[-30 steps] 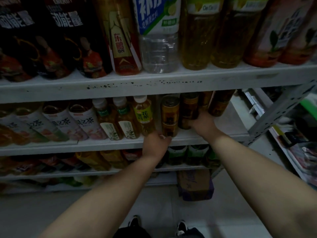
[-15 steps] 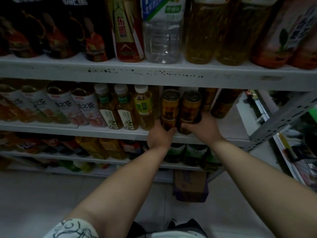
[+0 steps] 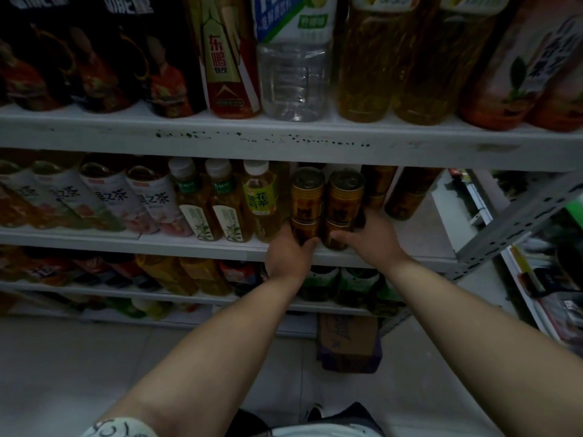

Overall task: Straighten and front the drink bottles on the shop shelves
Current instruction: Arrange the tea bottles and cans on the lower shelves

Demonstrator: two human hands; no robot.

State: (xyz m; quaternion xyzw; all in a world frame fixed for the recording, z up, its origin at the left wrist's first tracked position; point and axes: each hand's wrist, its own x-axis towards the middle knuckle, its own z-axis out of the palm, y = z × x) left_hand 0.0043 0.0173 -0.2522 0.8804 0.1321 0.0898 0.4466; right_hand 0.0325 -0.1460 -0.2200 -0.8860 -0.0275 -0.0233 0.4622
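Two stacks of gold drink cans stand side by side at the front of the middle shelf [image 3: 189, 244]. My left hand [image 3: 288, 257] grips the bottom can of the left stack [image 3: 306, 200]. My right hand [image 3: 367, 241] grips the bottom can of the right stack [image 3: 344, 197], fingers round its right side. More gold cans [image 3: 405, 197] stand behind and to the right. Left of the stacks is a yellow-green-label tea bottle [image 3: 260, 203], then two pale-label tea bottles [image 3: 220, 203].
The top shelf [image 3: 284, 137] carries big bottles: dark energy drinks, a clear water bottle [image 3: 295, 74] and amber tea. Lower shelves hold more bottles. A cardboard box [image 3: 348, 342] sits on the tiled floor. A grey upright [image 3: 511, 225] ends the rack at right.
My right hand drew the right can stack forward next to the left one. My left hand rose from the shelf edge onto the left stack's bottom can. The view came closer.
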